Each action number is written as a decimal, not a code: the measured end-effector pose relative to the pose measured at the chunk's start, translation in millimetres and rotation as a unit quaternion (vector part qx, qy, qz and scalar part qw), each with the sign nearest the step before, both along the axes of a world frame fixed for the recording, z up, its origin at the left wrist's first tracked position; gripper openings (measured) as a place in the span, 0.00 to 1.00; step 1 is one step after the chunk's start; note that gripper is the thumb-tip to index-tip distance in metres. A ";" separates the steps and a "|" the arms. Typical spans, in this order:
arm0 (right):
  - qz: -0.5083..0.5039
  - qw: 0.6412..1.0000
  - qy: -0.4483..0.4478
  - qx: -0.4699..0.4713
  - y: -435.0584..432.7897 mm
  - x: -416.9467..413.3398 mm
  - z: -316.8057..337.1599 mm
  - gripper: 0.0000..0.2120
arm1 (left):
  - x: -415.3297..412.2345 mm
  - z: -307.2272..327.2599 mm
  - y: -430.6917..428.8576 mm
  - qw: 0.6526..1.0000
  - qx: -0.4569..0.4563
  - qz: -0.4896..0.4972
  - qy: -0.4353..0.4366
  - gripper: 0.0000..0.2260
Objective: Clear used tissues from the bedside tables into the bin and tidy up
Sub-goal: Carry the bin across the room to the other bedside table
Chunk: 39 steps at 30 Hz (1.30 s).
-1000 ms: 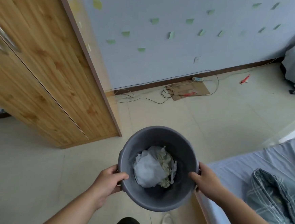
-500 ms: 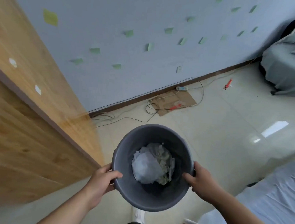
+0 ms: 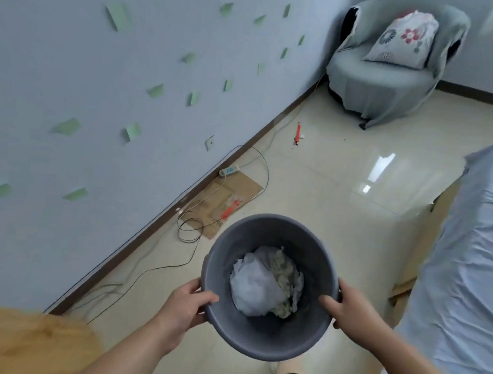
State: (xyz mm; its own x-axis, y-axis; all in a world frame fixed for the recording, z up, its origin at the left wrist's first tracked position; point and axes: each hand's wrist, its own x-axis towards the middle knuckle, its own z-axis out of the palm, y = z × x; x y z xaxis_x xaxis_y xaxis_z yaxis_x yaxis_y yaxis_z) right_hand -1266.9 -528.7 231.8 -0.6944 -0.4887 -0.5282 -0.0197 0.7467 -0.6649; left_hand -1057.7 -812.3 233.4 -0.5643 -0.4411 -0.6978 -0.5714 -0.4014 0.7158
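Person is holding a round grey plastic bin (image 3: 259, 340) up off the pale tiled floor (image 3: 328, 175), near centre. Left hand (image 3: 184, 307) is gripping the bin's left rim, thumb hooked inside; right hand (image 3: 347, 308) is gripping the right rim the same way. Crumpled white used tissues (image 3: 263, 282) are lying inside the bin. A grey-sheeted bed (image 3: 475, 264) is sitting to the right, a covered grey armchair (image 3: 389, 77) far right, flattened brown cardboard (image 3: 226, 203) by the blue wall (image 3: 71, 69).
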 end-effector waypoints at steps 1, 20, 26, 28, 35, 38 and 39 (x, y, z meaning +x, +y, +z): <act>-0.008 1.000 -0.002 0.002 -7.6 -23.2 -0.8 0.08 | -26.8 -1.0 -10.4 1.000 -0.001 -0.009 -0.003 0.16; -0.186 0.981 0.032 -0.041 -154.5 -392.6 49.1 0.08 | -496.2 -6.1 -206.7 0.987 0.031 -0.150 0.050 0.17; -0.270 0.959 0.050 -0.063 -165.1 -484.0 73.4 0.07 | -656.5 27.7 -237.7 0.960 0.025 -0.272 0.061 0.23; -0.289 0.954 0.050 -0.063 -157.4 -509.4 68.5 0.07 | -702.0 30.2 -235.0 0.950 0.020 -0.306 0.061 0.23; -0.339 0.939 0.011 -0.064 -127.6 -607.6 16.4 0.08 | -859.5 11.5 -202.9 0.926 -0.007 -0.376 0.016 0.15; -0.339 0.938 -0.021 -0.063 -116.6 -672.7 -0.2 0.09 | -928.0 9.1 -188.9 0.926 -0.017 -0.377 -0.003 0.16; -0.335 0.940 -0.034 -0.062 -114.0 -698.0 -0.2 0.09 | -951.0 12.2 -185.9 0.928 -0.023 -0.373 -0.008 0.16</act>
State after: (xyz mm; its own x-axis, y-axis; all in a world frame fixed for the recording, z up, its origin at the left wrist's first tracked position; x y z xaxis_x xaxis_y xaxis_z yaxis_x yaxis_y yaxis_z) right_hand -1964.9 -642.7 231.6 -0.8346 -0.0151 -0.5507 0.4729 0.4931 -0.7302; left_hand -2008.7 -998.2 245.6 -0.7141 0.0385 -0.6990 -0.6888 0.1400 0.7114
